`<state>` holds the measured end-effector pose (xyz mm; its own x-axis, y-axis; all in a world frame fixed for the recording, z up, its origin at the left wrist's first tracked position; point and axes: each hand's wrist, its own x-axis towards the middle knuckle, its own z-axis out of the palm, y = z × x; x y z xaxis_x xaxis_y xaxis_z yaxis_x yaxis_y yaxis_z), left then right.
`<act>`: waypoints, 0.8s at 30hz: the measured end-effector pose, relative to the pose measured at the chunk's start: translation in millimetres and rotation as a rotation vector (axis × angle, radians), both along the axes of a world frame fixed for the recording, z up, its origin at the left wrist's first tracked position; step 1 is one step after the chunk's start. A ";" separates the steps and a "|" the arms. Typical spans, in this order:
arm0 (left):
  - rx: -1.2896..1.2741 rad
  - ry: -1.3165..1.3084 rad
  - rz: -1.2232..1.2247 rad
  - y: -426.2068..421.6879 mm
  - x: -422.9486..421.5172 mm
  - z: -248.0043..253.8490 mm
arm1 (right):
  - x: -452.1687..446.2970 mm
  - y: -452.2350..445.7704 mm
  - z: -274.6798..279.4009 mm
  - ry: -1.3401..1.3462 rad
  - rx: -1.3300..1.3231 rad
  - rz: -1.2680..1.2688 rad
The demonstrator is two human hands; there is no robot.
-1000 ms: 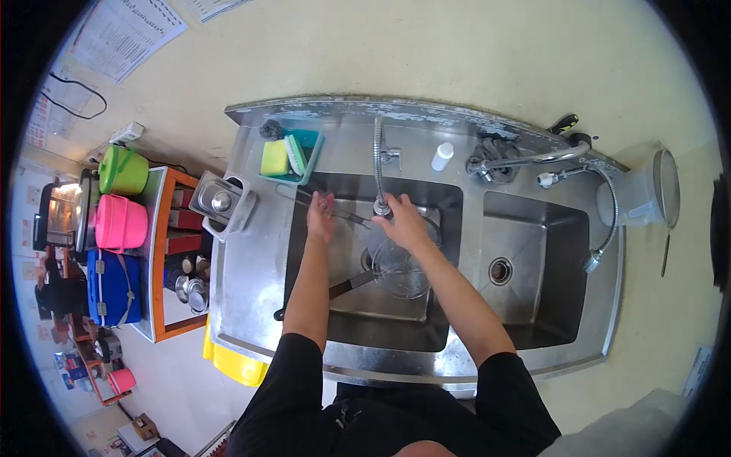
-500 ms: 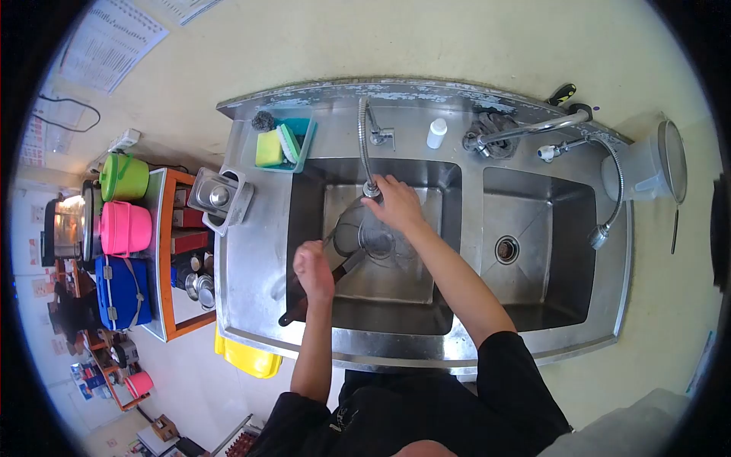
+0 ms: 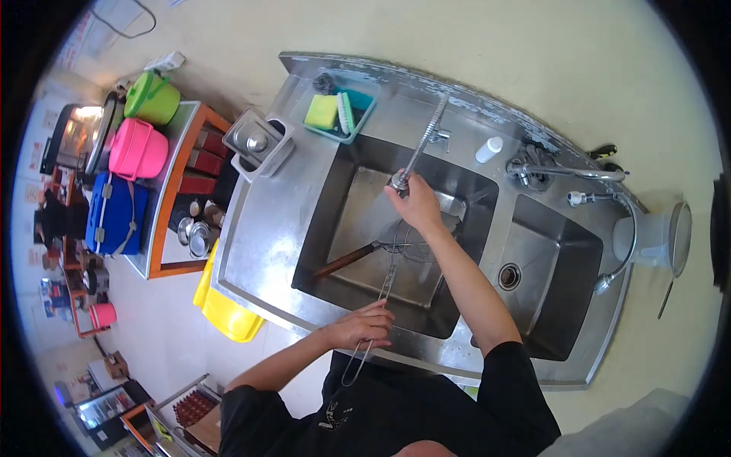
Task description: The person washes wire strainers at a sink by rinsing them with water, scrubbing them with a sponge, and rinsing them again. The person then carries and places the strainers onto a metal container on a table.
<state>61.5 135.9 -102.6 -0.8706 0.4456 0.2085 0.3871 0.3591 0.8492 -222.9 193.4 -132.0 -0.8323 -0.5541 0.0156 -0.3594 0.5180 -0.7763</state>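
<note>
My left hand (image 3: 362,326) is closed around the long wire handle of a mesh strainer (image 3: 389,276) at the sink's front edge. The handle's looped end sticks out below the hand, toward my shirt. The strainer's round head lies over the left basin, partly behind my right forearm. My right hand (image 3: 417,202) grips the spray head of a flexible-hose faucet (image 3: 426,137) above that basin, and spray seems to come from it. Beside the strainer, a utensil with a dark wooden handle (image 3: 344,262) rests in the left basin; its far end overlaps the mesh.
A teal tray (image 3: 368,122) with a yellow sponge (image 3: 321,112) and brush stands behind the left basin. A white bottle (image 3: 489,149) is on the back ledge. Right are a second basin (image 3: 563,259) and hose (image 3: 633,236); left, metal containers (image 3: 263,145) and a shelf (image 3: 177,206).
My left hand has moved down and right, bringing the strainer's handle over the front edge. The right hand still holds the spray head. The whole view has tilted.
</note>
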 end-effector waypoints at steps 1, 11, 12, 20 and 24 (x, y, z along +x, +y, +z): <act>-0.016 0.013 0.002 -4.7 2.6 -0.3 | -0.5 0.6 -0.7 0.001 0.012 -0.012; 0.737 -0.289 0.841 -108.0 -20.3 -24.8 | -1.7 27.6 9.7 0.103 0.073 -0.024; 0.722 -0.348 0.888 -117.1 -28.5 -4.1 | -2.4 28.6 10.4 0.100 0.093 -0.023; 0.402 0.091 0.835 -109.3 -52.6 26.9 | -2.3 34.5 7.6 0.087 0.172 -0.032; 0.536 0.351 0.912 -90.7 -76.0 40.4 | -3.5 33.1 8.6 0.075 0.190 -0.018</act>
<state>-14.6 45.2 -62.2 -0.6808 -0.5521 0.4813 0.4147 0.2511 0.8747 -226.5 226.5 -123.4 -0.8428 -0.5377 -0.0251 -0.4018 0.6595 -0.6353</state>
